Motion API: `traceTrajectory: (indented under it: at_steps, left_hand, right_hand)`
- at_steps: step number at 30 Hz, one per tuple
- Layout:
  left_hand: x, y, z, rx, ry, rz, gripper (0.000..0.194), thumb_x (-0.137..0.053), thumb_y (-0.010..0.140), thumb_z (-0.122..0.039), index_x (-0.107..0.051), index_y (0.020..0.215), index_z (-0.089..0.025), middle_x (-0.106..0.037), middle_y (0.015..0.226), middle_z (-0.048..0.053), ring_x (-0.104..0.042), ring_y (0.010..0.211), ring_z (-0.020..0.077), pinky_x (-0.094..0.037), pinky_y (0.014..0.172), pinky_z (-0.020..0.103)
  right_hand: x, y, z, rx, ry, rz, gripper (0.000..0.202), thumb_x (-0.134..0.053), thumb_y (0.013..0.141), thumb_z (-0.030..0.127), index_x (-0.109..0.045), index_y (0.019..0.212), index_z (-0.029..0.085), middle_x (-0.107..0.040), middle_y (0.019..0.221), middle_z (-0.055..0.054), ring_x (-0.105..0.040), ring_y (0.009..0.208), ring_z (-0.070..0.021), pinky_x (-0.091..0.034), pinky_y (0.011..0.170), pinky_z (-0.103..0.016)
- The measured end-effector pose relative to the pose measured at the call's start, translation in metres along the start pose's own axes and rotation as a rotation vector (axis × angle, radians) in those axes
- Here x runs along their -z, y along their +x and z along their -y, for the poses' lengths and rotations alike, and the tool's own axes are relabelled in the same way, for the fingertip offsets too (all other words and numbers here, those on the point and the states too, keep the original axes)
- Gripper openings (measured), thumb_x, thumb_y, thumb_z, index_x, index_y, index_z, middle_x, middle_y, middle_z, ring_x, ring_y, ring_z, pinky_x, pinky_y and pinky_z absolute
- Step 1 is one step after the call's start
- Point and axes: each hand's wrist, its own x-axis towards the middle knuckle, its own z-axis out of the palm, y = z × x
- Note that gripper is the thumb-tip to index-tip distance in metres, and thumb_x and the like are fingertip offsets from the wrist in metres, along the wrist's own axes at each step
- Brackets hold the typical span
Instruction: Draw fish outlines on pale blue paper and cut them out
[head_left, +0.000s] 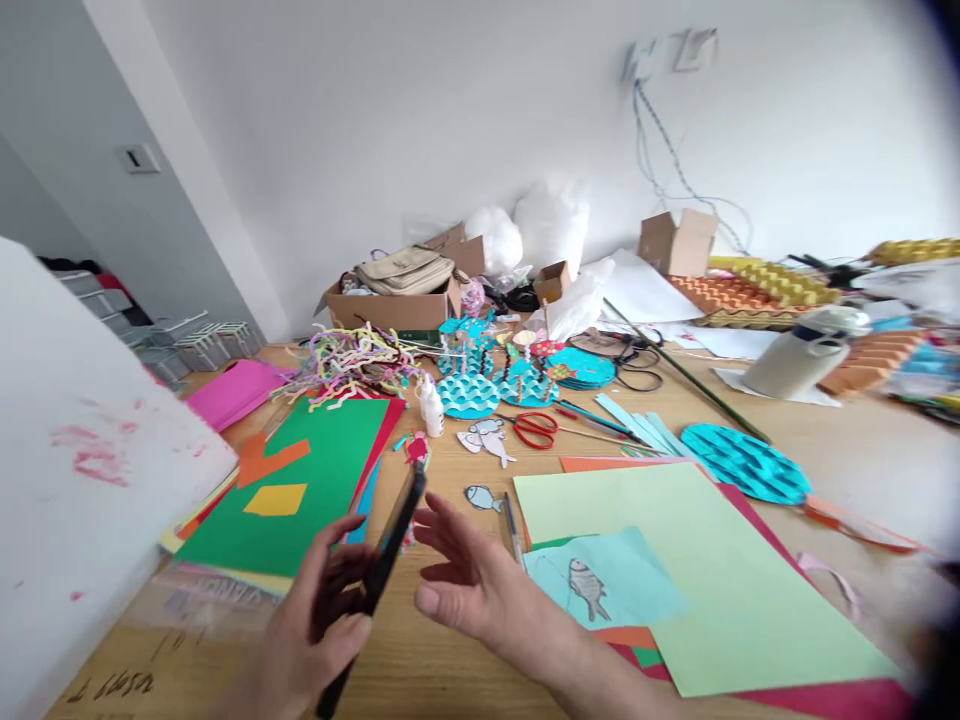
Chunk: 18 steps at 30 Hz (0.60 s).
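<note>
My left hand [319, 610] is closed round a thin black smartphone [391, 550], seen nearly edge-on and tilted above the table. Just to its right, my right hand [476, 590] is open, fingers apart, and holds nothing. Beyond that hand lie a small blue paper fish [482, 497] and a pen [513, 525]. A light blue sheet [645, 575] with a drawn fish [586, 588] rests by my right forearm, on a large pale green sheet [750, 590]. Part of a red paper cutout [417, 449] shows past the top of the phone.
Green paper [330, 470] with orange and yellow scraps lies left. Red-handled scissors [535, 430], a glue bottle [433, 408] and pipe cleaners [352, 365] are farther back. Teal wavy discs [469, 396] carry paper fish. A white board [90, 480] stands at the left; a kettle-like jug [806, 355] is right.
</note>
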Motion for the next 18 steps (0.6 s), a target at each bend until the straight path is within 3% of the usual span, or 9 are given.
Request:
traceTrajectory:
  at_steps: [2,6,11,18]
  left_hand:
    - [-0.027,0.021,0.010,-0.093,0.041,0.081,0.067,-0.074,0.058,-0.031,-0.045,0.119,-0.026,-0.061,0.100,0.007,-0.059,0.096,0.0289,-0.048,0.081,0.038]
    - [-0.057,0.042,0.023,-0.162,0.135,0.167,0.065,-0.067,0.063,-0.026,-0.041,0.121,-0.025,-0.058,0.101,0.008,-0.059,0.096,0.0257,-0.047,0.082,0.036]
    - [-0.074,0.043,0.023,-0.153,0.175,0.211,0.065,-0.063,0.063,-0.025,-0.039,0.122,-0.025,-0.058,0.099,0.007,-0.059,0.091,0.0238,-0.047,0.081,0.036]
    - [-0.080,0.043,0.023,-0.096,0.081,0.298,0.083,-0.071,0.062,-0.043,-0.028,0.131,-0.026,-0.055,0.104,0.007,-0.057,0.094,0.0246,-0.047,0.077,0.034]
  right_hand:
    - [-0.001,0.005,0.002,0.109,0.192,0.002,0.075,-0.070,0.068,0.045,-0.034,0.129,0.021,-0.041,0.135,-0.013,-0.042,0.122,-0.0258,-0.043,0.091,-0.038]
    - [0.010,0.005,0.007,0.157,0.305,-0.203,0.061,-0.075,0.066,0.038,-0.045,0.116,0.020,-0.053,0.123,-0.010,-0.051,0.113,-0.0236,-0.044,0.090,-0.035]
    - [0.023,-0.007,0.003,0.159,0.334,-0.271,0.054,-0.076,0.065,0.033,-0.050,0.111,0.021,-0.061,0.097,-0.002,-0.057,0.097,-0.0190,-0.044,0.087,-0.032]
    - [0.040,-0.011,-0.003,0.155,0.404,-0.308,0.051,-0.077,0.063,0.027,-0.056,0.109,0.021,-0.062,0.100,-0.004,-0.055,0.101,-0.0211,-0.042,0.087,-0.033]
